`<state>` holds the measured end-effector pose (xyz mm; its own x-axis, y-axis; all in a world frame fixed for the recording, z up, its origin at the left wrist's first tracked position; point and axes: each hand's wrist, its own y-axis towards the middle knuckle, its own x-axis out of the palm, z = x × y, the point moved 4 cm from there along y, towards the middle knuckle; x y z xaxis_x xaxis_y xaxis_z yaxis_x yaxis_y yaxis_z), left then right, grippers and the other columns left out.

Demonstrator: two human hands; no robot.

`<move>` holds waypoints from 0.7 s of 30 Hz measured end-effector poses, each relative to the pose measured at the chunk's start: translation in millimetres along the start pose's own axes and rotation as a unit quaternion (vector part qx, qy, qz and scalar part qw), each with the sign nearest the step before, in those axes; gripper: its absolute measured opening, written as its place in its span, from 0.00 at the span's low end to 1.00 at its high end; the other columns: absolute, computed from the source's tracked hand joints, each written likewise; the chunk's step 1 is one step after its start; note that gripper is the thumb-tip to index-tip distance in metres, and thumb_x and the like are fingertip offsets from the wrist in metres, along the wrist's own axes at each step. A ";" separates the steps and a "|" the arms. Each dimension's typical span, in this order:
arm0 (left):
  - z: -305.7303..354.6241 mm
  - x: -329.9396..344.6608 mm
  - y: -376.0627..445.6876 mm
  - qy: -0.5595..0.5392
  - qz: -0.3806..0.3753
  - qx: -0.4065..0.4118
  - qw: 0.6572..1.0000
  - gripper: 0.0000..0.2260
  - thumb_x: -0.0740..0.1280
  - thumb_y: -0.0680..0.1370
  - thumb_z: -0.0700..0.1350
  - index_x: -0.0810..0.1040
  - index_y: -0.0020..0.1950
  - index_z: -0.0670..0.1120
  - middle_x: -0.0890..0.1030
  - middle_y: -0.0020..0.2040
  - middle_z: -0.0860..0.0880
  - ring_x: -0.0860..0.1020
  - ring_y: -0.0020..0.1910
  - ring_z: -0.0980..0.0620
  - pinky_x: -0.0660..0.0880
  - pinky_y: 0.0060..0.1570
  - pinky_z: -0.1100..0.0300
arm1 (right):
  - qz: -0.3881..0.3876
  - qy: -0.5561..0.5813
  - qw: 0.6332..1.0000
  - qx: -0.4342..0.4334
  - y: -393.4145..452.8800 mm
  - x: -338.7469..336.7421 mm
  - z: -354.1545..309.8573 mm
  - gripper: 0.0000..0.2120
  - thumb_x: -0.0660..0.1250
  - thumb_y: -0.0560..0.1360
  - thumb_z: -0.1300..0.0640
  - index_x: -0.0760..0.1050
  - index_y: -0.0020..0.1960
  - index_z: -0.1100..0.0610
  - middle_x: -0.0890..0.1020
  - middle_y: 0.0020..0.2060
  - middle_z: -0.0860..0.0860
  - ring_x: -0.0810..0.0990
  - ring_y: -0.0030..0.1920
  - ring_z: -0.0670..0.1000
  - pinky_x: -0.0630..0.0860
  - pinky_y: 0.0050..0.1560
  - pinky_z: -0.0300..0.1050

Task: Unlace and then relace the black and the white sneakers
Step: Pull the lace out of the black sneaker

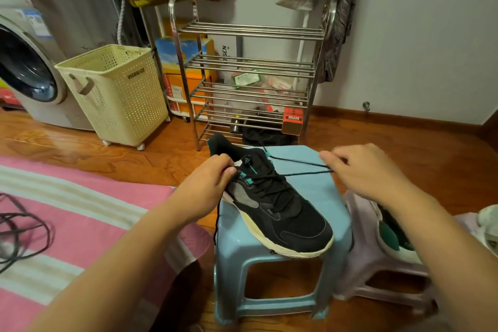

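Note:
A black sneaker (280,205) with a cream sole and teal accents lies on a light blue plastic stool (320,186), toe pointing toward me and to the right. My left hand (207,183) grips the sneaker at its tongue and top eyelets. My right hand (369,170) pinches the black lace (301,171) and holds it stretched out to the right of the shoe. Another end of the lace hangs down the stool's left side. A second sneaker (396,234), white with dark green, rests on a pale purple stool (358,259) to the right, partly hidden behind my right forearm.
A steel shoe rack (250,73) stands behind the stool against the wall. A cream laundry basket (113,91) and a washing machine (29,70) are at the left. A pink striped blanket (80,218) with a black cable (24,229) lies at my left.

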<state>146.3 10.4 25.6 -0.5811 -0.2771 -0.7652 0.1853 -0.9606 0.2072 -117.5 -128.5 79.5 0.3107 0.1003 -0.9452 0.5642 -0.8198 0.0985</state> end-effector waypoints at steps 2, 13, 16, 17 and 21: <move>1.8 -0.1 1.7 -0.003 -0.002 -0.001 1.000 0.10 0.59 0.85 0.48 0.68 0.46 0.60 0.74 0.45 0.55 0.73 0.45 0.56 0.70 0.43 0.56 | -0.091 -0.050 0.989 0.104 4.0 16.7 38.3 0.25 0.54 0.83 0.40 0.80 0.44 0.55 0.85 0.41 0.54 0.79 0.37 0.49 0.76 0.41 0.47; 2.2 3.1 -1.1 -0.023 0.010 0.017 1.000 0.04 0.59 0.85 0.46 0.72 0.52 0.52 0.75 0.47 0.52 0.73 0.47 0.55 0.72 0.47 0.54 | 0.102 0.047 0.992 -0.062 10.7 27.4 -53.9 0.14 0.64 0.81 0.48 0.76 0.65 0.46 0.74 0.53 0.47 0.76 0.52 0.51 0.75 0.54 0.50; -1.3 2.6 -4.8 -0.036 0.016 0.017 0.999 0.04 0.60 0.85 0.45 0.72 0.52 0.52 0.75 0.47 0.52 0.73 0.46 0.56 0.71 0.46 0.56 | 0.046 0.073 0.973 -0.216 3.2 48.9 -98.5 0.09 0.69 0.78 0.49 0.82 0.57 0.50 0.73 0.50 0.45 0.69 0.54 0.47 0.69 0.57 0.44; -2.0 3.0 -5.8 -0.033 0.020 0.018 0.999 0.04 0.59 0.85 0.45 0.73 0.52 0.51 0.75 0.47 0.52 0.73 0.46 0.56 0.71 0.46 0.56 | 0.063 0.058 0.969 -0.230 5.2 50.6 -99.7 0.07 0.69 0.79 0.51 0.83 0.53 0.52 0.74 0.48 0.46 0.68 0.53 0.48 0.68 0.56 0.45; -1.2 4.9 -4.5 -0.018 0.035 0.019 0.999 0.05 0.59 0.85 0.46 0.72 0.51 0.52 0.74 0.45 0.53 0.73 0.46 0.55 0.71 0.45 0.55 | 0.030 0.117 0.972 -0.200 12.1 39.3 -79.2 0.07 0.64 0.82 0.53 0.76 0.46 0.49 0.74 0.48 0.43 0.66 0.53 0.46 0.63 0.54 0.42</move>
<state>143.6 13.3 20.2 -0.5965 -0.3428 -0.7257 0.1960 -0.9390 0.2824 -37.8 -89.8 68.2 0.4917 0.2237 -0.8415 0.7773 -0.5483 0.3084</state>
